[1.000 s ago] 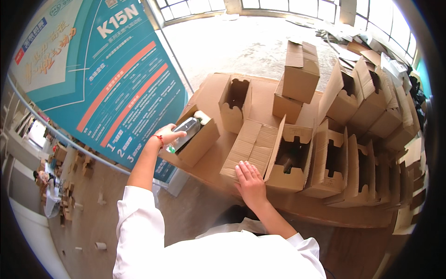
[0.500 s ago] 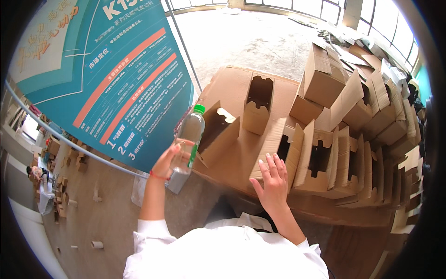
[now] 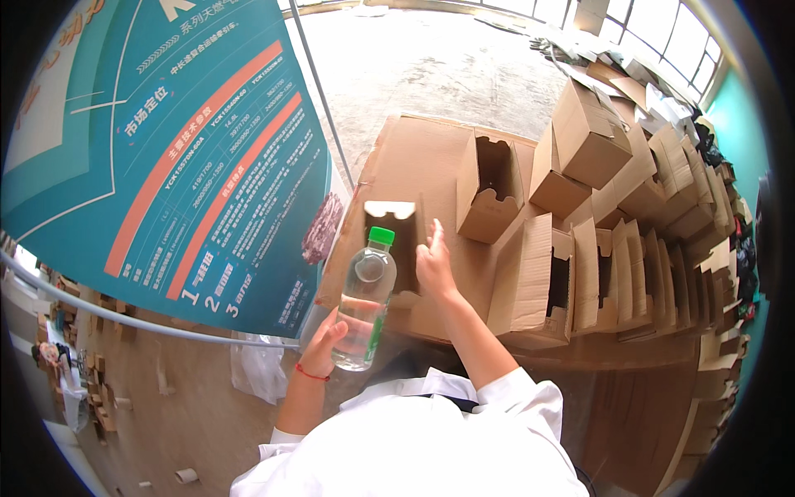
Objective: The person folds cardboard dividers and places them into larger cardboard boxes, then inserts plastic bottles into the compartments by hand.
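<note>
My left hand is wrapped round the lower part of a clear plastic bottle with a green cap. The bottle stands nearly upright in front of the table's near left corner. Behind it is an open cardboard box, slightly blurred and partly covered by the bottle. At that box's right wall is my right hand, its thumb side toward the opening and some fingers pointing up. The hand seems to grip the wall, though the exact contact is hard to see.
Another open box stands farther back on the cardboard-covered table. To the right, a row of open boxes runs along the near edge, with stacked boxes behind. A teal banner rises on the left, beside a plastic bag.
My right hand has left the front box of the row and moved left to the nearest box, which has turned to face me more squarely. The bottle has come down and right. My view has shifted.
</note>
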